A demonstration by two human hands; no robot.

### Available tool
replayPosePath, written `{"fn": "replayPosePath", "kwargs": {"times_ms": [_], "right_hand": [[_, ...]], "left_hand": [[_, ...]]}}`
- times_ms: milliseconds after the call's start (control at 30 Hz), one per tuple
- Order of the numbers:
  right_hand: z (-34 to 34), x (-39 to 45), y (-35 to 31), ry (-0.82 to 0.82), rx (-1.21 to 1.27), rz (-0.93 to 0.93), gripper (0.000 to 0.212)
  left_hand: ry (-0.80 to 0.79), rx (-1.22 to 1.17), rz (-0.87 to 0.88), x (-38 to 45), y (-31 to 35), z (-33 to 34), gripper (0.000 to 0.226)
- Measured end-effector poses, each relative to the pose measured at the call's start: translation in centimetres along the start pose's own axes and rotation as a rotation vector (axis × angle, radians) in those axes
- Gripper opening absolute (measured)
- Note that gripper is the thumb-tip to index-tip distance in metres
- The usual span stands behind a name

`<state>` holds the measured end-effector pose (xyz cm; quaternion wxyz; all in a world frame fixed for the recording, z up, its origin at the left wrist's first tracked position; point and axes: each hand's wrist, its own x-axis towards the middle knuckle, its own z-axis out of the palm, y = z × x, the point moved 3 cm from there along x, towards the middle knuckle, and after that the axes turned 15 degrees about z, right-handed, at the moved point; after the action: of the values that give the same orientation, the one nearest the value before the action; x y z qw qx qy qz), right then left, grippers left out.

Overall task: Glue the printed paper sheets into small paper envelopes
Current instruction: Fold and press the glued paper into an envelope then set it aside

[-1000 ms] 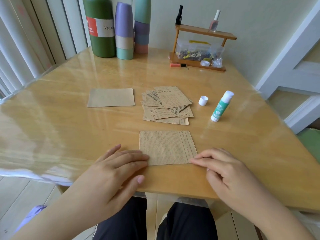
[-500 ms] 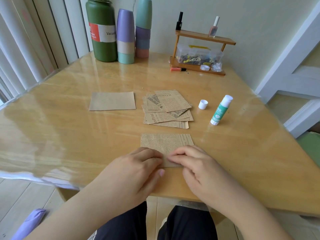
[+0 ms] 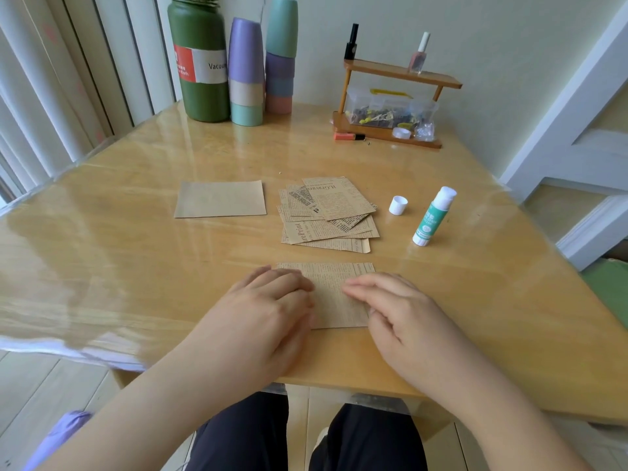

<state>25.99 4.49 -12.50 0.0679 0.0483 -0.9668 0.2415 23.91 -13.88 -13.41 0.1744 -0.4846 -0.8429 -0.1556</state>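
A printed brown paper piece (image 3: 334,294) lies flat near the table's front edge. My left hand (image 3: 268,311) lies on its left part with the fingers flat, and my right hand (image 3: 397,311) presses its right part with straight fingers. Behind it is a loose pile of printed sheets (image 3: 328,212). A plain brown envelope (image 3: 220,199) lies to the left of the pile. To the right stands an uncapped green and white glue stick (image 3: 433,217), with its white cap (image 3: 398,205) beside it.
The wooden table (image 3: 119,266) has a glossy cover. At the back stand a green flask (image 3: 200,62) and stacked cups (image 3: 246,73), and a small wooden rack (image 3: 390,96) with bottles and a clear box. An orange marker (image 3: 348,136) lies by the rack.
Both hands moved inward from the paper's lower corners onto its surface. They now lie slightly farther apart than half a second ago, pressing the paper flat.
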Motion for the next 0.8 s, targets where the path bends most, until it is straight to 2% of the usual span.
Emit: {"fn": "replayPosePath", "kwargs": {"times_ms": [100,200,367,533,667,800], "right_hand": [[1.4,0.1,-1.0,-0.075,-0.039,-0.051,0.056],[1.4,0.0,-0.5,-0.102,-0.030,-0.028,0.051],[-0.4,-0.9,2.3,-0.048,-0.021,0.092,0.043],[-0.5,-0.9,2.6,0.002,-0.060,0.121,0.040],[-0.3,0.0,0.6,0.001,-0.043,0.047,0.050],[1.6,0.9,-1.0,-0.171,-0.139,0.018,0.070]], "left_hand": [[-0.058,0.005,-0.010,0.5,0.3,0.8,0.036],[-0.090,0.011,-0.026,0.0,0.0,1.0,0.037],[-0.104,0.029,-0.104,-1.9,-1.4,0.5,0.041],[-0.077,0.057,-0.104,-1.8,-1.2,0.3,0.045],[-0.055,0.092,-0.056,-0.2,-0.6,0.2,0.041],[-0.112,0.105,-0.046,1.2,-0.4,1.0,0.048]]}}
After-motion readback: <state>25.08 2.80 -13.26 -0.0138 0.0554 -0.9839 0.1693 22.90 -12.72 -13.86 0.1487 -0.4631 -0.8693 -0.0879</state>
